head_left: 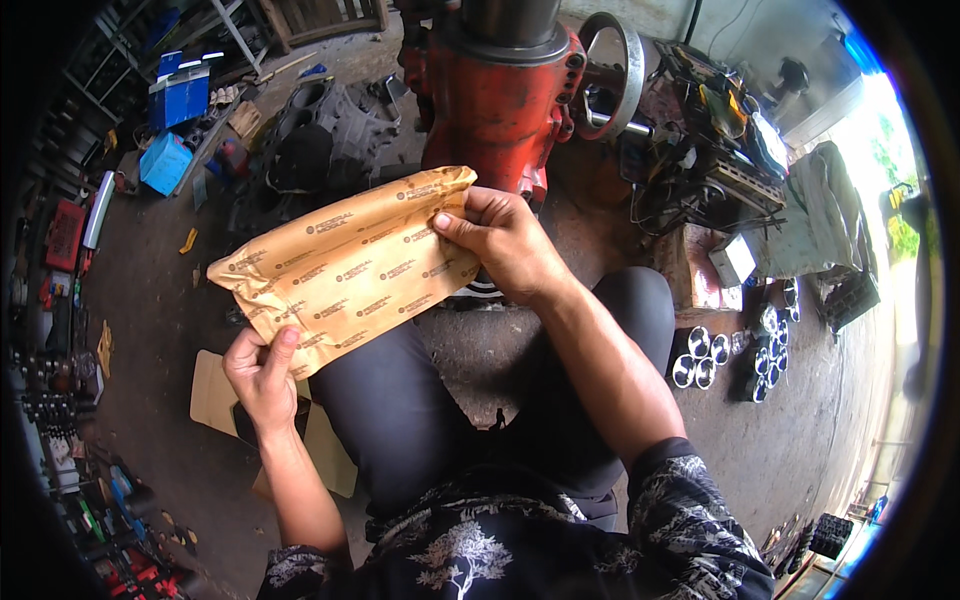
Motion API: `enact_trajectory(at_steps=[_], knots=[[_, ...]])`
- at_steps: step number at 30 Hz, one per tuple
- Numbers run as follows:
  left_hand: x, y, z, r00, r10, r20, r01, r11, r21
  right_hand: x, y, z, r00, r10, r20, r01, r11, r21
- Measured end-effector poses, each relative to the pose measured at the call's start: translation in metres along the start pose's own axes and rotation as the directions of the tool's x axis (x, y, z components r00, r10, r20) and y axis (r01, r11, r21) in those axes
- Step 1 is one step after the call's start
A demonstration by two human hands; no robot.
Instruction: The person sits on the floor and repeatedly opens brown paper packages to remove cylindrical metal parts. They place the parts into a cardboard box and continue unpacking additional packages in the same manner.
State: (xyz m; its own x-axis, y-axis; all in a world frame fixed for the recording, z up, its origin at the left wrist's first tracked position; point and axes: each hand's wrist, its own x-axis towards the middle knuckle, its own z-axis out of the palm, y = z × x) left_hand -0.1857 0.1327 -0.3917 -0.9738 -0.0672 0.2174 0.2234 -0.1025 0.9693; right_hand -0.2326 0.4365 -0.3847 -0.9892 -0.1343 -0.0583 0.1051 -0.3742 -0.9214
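Note:
A flat brown paper packet (350, 262), printed all over with small dark marks, is held up tilted above my lap. My left hand (265, 375) pinches its lower left corner, thumb on top. At the upper right end, my right hand (510, 240) grips the packet with its thumb on the near face and the fingers behind. The paper looks creased at both ends, and what is inside does not show. Below my left hand an opened cardboard box (215, 390) lies on the floor, partly hidden by my arm and leg.
Ahead stands a red machine (495, 100) with a metal handwheel (625, 75). An engine block (345, 130) lies to its left, near blue boxes (172, 163). On the right are shiny metal cylinders (703, 355) and a cluttered bench (725, 130). Tools and parts line the left side.

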Motion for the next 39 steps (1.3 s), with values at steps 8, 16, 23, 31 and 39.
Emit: enact_trajectory(at_steps=[8, 16, 23, 31, 39], knots=[[0.006, 0.007, 0.003, 0.902, 0.121, 0.414, -0.317, 0.837, 0.447, 0.000, 0.002, -0.002, 0.999, 0.052, 0.013, -0.052, 0.998, 0.039], [-0.002, -0.002, 0.001, 0.996, 0.070, 0.048, -0.080, 0.962, 0.262, -0.002, -0.001, -0.001, 1.000, 0.019, 0.008, -0.018, 0.994, -0.105], [0.001, -0.011, -0.004, 0.996, 0.061, -0.061, -0.060, 0.998, 0.019, -0.003, 0.006, 0.003, 1.000, -0.008, 0.026, 0.012, 0.988, -0.153], [0.004, -0.006, -0.004, 0.996, -0.033, -0.082, 0.030, 0.999, -0.045, -0.002, 0.004, 0.004, 0.994, -0.062, 0.094, 0.073, 0.990, -0.124], [0.002, -0.008, -0.004, 0.991, -0.111, -0.080, 0.090, 0.968, -0.233, -0.003, -0.006, -0.004, 0.979, 0.092, 0.185, -0.080, 0.994, -0.069]])
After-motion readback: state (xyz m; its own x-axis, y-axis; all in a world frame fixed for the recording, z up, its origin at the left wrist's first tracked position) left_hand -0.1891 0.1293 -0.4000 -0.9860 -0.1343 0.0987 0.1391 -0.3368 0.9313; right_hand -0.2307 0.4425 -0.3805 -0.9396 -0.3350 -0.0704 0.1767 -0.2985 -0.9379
